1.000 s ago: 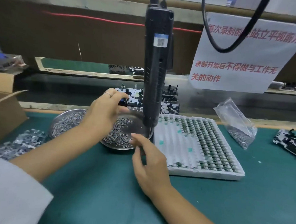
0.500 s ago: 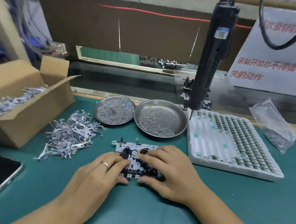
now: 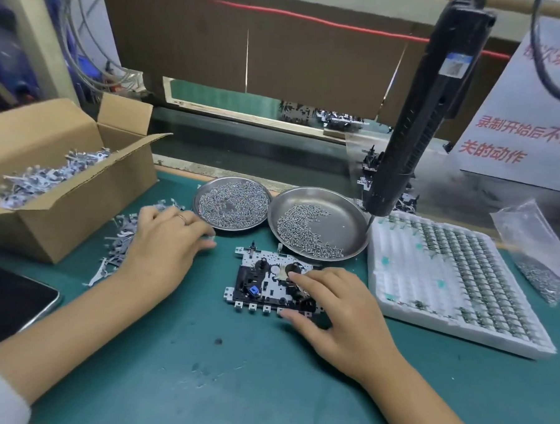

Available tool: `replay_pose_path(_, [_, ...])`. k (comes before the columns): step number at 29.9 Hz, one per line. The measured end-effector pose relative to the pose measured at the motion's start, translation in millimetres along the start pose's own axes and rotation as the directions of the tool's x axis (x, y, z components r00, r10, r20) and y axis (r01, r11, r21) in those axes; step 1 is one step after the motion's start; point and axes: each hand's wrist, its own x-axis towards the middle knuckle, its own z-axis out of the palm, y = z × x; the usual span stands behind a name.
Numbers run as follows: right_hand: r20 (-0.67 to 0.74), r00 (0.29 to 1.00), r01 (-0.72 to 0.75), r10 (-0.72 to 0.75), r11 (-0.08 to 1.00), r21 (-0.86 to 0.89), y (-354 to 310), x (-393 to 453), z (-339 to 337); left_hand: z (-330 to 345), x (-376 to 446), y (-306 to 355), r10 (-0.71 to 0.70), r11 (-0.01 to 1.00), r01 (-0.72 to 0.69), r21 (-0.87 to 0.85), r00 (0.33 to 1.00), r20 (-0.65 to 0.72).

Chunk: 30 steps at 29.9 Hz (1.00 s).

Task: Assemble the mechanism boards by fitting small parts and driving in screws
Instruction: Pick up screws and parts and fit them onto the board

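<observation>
A mechanism board [image 3: 262, 282], white metal with black parts and a small blue piece, lies flat on the green mat in front of me. My right hand [image 3: 338, 305] rests on its right half, fingers spread over the board and thumb at its near edge. My left hand [image 3: 165, 238] is off the board to the left, over a loose pile of small grey metal parts [image 3: 118, 245], fingers reaching toward the pile's right edge. Whether it holds a part is hidden. A black electric screwdriver [image 3: 416, 128] hangs above the right dish, untouched.
Two round metal dishes of screws [image 3: 232, 206] [image 3: 317, 226] sit behind the board. A white foam tray of small components [image 3: 456, 279] lies at right, a plastic bag of screws [image 3: 536, 251] beyond it. An open cardboard box of metal parts [image 3: 57, 174] stands left; a phone [image 3: 4, 301] lies near left.
A board was brought from behind the dishes down onto the mat. Since half a second ago my left hand has left the board and moved left to the parts pile; my right hand stays on it.
</observation>
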Motion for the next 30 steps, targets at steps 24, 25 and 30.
replay_pose_path(24, [0.066, 0.856, -0.430, 0.512, 0.636, 0.641, -34, 12, 1, 16, -14, 64, 0.250, 0.928, -0.359, -0.103, 0.803, -0.542])
replay_pose_path(25, [0.052, 0.856, -0.423, 0.515, 0.638, 0.643, -33, 11, 2, 16, -14, 65, 0.238, 0.926, -0.354, -0.129, 0.815, -0.527])
replay_pose_path(30, [-0.043, 0.839, -0.402, 0.543, 0.670, 0.624, -23, 9, 2, 11, -17, 67, 0.017, 0.814, -0.109, -0.570, 0.986, -0.164])
